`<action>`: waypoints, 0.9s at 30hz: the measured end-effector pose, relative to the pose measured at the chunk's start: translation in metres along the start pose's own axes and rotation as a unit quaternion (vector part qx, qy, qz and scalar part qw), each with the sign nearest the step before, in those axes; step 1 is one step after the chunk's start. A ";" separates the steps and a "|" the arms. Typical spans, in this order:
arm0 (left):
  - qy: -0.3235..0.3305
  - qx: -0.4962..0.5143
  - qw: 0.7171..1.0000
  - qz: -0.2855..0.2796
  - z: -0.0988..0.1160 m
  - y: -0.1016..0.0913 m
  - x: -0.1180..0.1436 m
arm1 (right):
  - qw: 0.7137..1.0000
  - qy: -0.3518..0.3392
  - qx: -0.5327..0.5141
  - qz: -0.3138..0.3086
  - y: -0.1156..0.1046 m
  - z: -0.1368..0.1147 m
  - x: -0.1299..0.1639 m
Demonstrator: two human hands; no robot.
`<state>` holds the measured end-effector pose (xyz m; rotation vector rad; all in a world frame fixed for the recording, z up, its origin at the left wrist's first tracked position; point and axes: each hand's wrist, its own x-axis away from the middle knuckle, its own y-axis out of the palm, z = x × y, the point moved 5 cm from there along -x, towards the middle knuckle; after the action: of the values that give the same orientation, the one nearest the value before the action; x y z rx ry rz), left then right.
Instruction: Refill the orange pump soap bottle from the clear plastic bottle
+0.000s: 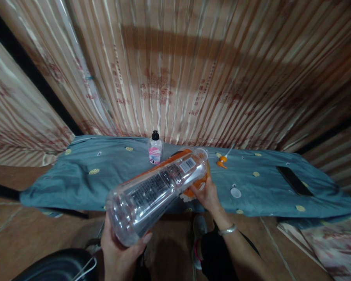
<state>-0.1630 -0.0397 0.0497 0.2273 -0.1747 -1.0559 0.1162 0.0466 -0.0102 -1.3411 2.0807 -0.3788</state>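
A clear plastic bottle [158, 191] is gripped at its base by the left hand [119, 253], fingers curled around it, and tilted neck-down. An orange cloth [193, 189] is pinched at the neck by the right hand [207, 195]. Beyond the right hand, an orange pump nozzle [222, 160] lies on the blue cloth [84, 175].

The left hand [119, 249] is low and close to the body, fingers curled upward in a grip. The right hand [207, 195] reaches forward with a bent wrist, fingers closed in a pinch.
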 end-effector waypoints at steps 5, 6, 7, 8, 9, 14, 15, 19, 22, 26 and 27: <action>0.006 0.021 1.000 0.001 -0.002 -0.001 -0.001 | 1.000 -0.001 -0.008 -0.002 -0.001 -0.001 0.000; 0.010 0.022 1.000 0.001 -0.004 -0.002 -0.002 | 1.000 -0.001 -0.010 -0.004 -0.001 -0.001 0.000; 0.013 0.021 1.000 0.000 -0.005 -0.004 -0.003 | 1.000 -0.001 -0.011 -0.004 -0.001 -0.001 0.000; 0.015 0.020 1.000 -0.002 -0.007 -0.005 -0.004 | 1.000 0.000 -0.013 -0.005 -0.001 -0.001 0.000; 0.017 0.018 1.000 -0.005 -0.008 -0.006 -0.005 | 1.000 0.002 -0.014 -0.006 -0.001 -0.001 0.000; 0.019 0.027 0.999 0.003 -0.005 -0.003 -0.002 | 1.000 0.009 -0.020 -0.016 -0.001 -0.002 0.000; 0.019 0.030 0.999 0.005 -0.004 -0.002 -0.001 | 1.000 0.009 -0.020 -0.015 -0.001 -0.002 0.000; 0.022 0.035 0.999 0.005 -0.002 0.000 -0.001 | 1.000 0.003 -0.016 -0.006 -0.002 -0.004 -0.001; 0.023 0.042 0.999 -0.001 -0.002 0.000 -0.002 | 1.000 -0.007 -0.014 0.001 -0.002 -0.004 -0.001; 0.024 0.038 0.999 -0.002 0.001 0.003 0.000 | 1.000 -0.003 -0.008 0.003 0.000 -0.001 0.000; 0.023 0.037 0.999 -0.002 0.001 0.003 0.001 | 1.000 0.002 -0.008 0.002 0.000 0.000 0.000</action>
<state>-0.1603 -0.0391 0.0513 0.3185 -0.1727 -1.0489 0.1166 0.0467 -0.0105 -1.3467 2.0934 -0.3627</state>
